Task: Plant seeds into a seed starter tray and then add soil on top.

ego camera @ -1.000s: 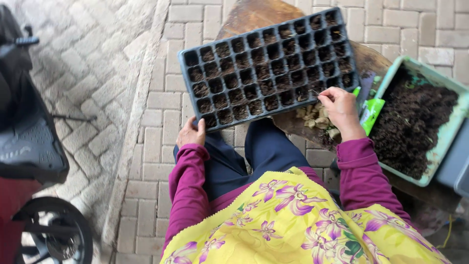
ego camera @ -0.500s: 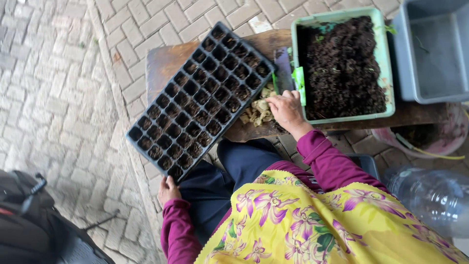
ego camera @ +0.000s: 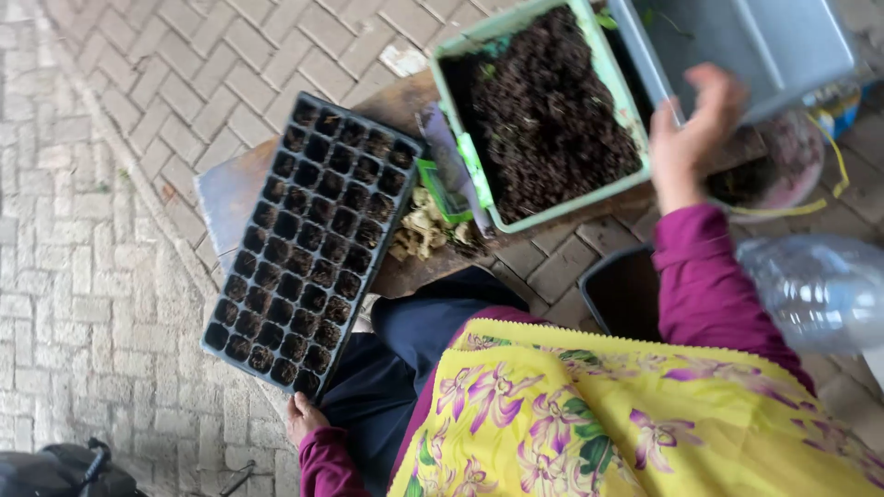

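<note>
A black seed tray [ego camera: 308, 248] with many soil-filled cells lies slanted across a low wooden board [ego camera: 226, 198] and my knee. My left hand [ego camera: 302, 419] grips the tray's near corner. A green tub [ego camera: 516, 216] full of dark soil stands on the board to the right of the tray. My right hand [ego camera: 689, 133] is raised, blurred, fingers apart and holding nothing, beside the green tub's right rim and at the near wall of a grey plastic tub [ego camera: 755, 46]. A green-handled tool [ego camera: 460, 175] and pale plant scraps [ego camera: 424, 230] lie between tray and green tub.
A clear plastic bottle [ego camera: 820, 290] lies at my right, next to a black pot [ego camera: 626, 294]. A pink bowl [ego camera: 796, 170] sits under the grey tub. A dark bag [ego camera: 55, 469] is at the bottom left. Brick paving [ego camera: 101, 230] surrounds everything.
My right hand has left the scraps beside the seed tray and swung right and up to the grey tub. My view has turned right. My left hand stays on the tray's corner.
</note>
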